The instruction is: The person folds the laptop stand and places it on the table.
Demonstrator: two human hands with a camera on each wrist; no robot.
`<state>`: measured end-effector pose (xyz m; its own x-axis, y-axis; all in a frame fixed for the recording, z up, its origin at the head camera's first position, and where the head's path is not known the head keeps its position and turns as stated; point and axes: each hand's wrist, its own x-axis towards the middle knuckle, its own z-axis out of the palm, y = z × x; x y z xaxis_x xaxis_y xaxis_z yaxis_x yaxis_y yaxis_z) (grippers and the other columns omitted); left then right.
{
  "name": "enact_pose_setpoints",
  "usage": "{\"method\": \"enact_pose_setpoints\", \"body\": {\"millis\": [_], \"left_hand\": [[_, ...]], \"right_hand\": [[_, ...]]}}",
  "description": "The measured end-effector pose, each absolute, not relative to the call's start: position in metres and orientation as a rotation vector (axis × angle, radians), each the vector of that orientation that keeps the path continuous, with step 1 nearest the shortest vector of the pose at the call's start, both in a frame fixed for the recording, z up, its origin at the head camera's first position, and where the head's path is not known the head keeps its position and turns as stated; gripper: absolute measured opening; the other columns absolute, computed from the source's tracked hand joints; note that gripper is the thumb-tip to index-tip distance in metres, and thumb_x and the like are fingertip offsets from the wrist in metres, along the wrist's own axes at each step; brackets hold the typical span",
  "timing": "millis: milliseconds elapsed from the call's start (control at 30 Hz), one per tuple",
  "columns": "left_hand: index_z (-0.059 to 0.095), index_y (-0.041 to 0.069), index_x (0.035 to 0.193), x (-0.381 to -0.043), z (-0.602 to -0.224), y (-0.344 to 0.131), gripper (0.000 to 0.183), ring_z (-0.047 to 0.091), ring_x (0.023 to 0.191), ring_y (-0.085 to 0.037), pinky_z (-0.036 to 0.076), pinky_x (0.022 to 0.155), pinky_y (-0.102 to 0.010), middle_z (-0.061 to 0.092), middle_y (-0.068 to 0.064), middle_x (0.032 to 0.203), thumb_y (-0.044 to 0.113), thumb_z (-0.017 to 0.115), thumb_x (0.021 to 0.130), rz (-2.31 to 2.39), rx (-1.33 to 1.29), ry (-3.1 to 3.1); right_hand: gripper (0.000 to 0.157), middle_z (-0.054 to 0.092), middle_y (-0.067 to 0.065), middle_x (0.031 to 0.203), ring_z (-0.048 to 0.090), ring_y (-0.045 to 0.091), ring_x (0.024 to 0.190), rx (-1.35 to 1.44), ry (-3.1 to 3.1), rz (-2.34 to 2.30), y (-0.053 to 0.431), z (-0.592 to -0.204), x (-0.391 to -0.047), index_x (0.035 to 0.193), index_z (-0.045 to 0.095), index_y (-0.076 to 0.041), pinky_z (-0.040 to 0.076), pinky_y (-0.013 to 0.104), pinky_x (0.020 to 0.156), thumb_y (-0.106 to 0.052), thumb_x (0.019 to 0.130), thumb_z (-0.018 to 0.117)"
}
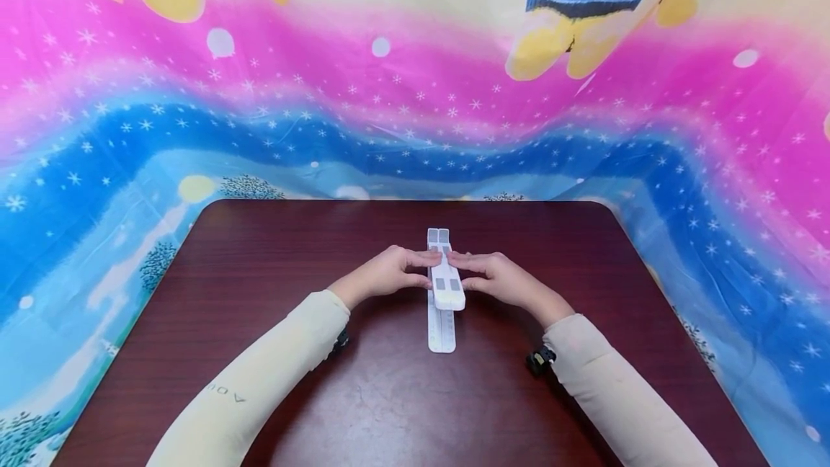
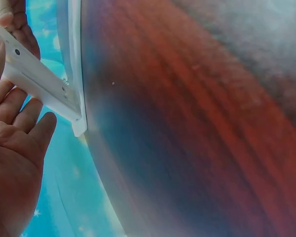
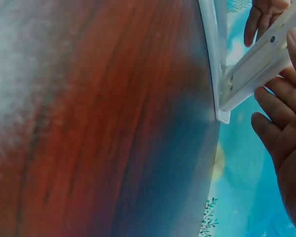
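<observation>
A white folding laptop stand [image 1: 449, 297] with grey pads is at the middle of the table, its base strip [image 1: 442, 337] lying flat and its upper arm raised at a slant. My left hand [image 1: 384, 274] holds the upper arm from the left, and my right hand [image 1: 509, 281] holds it from the right. In the left wrist view, the left hand [image 2: 15, 163] has its thumb near the top of the stand's arm [image 2: 44, 84] and its fingers beneath. The right wrist view has the right hand [image 3: 291, 153] placed likewise on the arm [image 3: 259, 66].
The dark red-brown table [image 1: 292, 236] has rounded far corners. Behind and beside it hangs a colourful printed cloth [image 1: 415, 114]. Small black devices [image 1: 540, 360] sit at both wrists, by the cream sleeves [image 1: 272, 359].
</observation>
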<state>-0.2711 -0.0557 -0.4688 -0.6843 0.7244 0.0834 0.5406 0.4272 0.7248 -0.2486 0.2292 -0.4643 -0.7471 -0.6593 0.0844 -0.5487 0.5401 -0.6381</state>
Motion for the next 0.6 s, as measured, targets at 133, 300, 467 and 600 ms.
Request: {"method": "enact_pose_setpoints", "body": {"millis": [133, 300, 467, 600], "left_hand": [[0.063, 0.022, 0.141, -0.269, -0.473, -0.055, 0.057, 0.047, 0.142, -0.007, 0.042, 0.115, -0.031, 0.056, 0.004, 0.148, 0.032, 0.081, 0.088, 1.049, 1.137, 2.468], [0.064, 0.019, 0.141, -0.267, -0.478, -0.054, 0.057, 0.045, 0.143, -0.009, 0.039, 0.117, -0.031, 0.055, 0.002, 0.149, 0.031, 0.081, 0.088, 0.991, 1.181, 2.497], [0.063, 0.017, 0.141, -0.263, -0.481, -0.052, 0.059, 0.045, 0.144, -0.011, 0.040, 0.116, -0.031, 0.057, 0.002, 0.148, 0.030, 0.082, 0.087, 0.917, 1.228, 2.533], [0.065, 0.018, 0.140, -0.259, -0.482, -0.048, 0.059, 0.046, 0.143, -0.010, 0.043, 0.113, -0.029, 0.058, 0.004, 0.147, 0.033, 0.083, 0.086, 0.787, 1.252, 2.609]], "right_hand": [[0.059, 0.050, -0.005, 0.155, 0.048, 0.030, 0.142, -1.050, 2.613, -0.921, 0.229, -0.466, -0.245, 0.148, 0.056, -0.023, 0.040, 0.049, 0.115, -0.035, 0.093, 0.074], [0.060, 0.046, -0.003, 0.158, 0.044, 0.032, 0.144, -1.058, 2.635, -0.846, 0.227, -0.469, -0.240, 0.148, 0.054, -0.021, 0.037, 0.050, 0.118, -0.035, 0.093, 0.074], [0.062, 0.045, 0.001, 0.159, 0.042, 0.036, 0.145, -1.069, 2.669, -0.779, 0.223, -0.472, -0.235, 0.148, 0.054, -0.017, 0.037, 0.052, 0.118, -0.034, 0.092, 0.075], [0.063, 0.046, 0.004, 0.158, 0.043, 0.038, 0.145, -1.085, 2.715, -0.711, 0.220, -0.475, -0.231, 0.146, 0.057, -0.013, 0.037, 0.052, 0.117, -0.033, 0.091, 0.077]]}}
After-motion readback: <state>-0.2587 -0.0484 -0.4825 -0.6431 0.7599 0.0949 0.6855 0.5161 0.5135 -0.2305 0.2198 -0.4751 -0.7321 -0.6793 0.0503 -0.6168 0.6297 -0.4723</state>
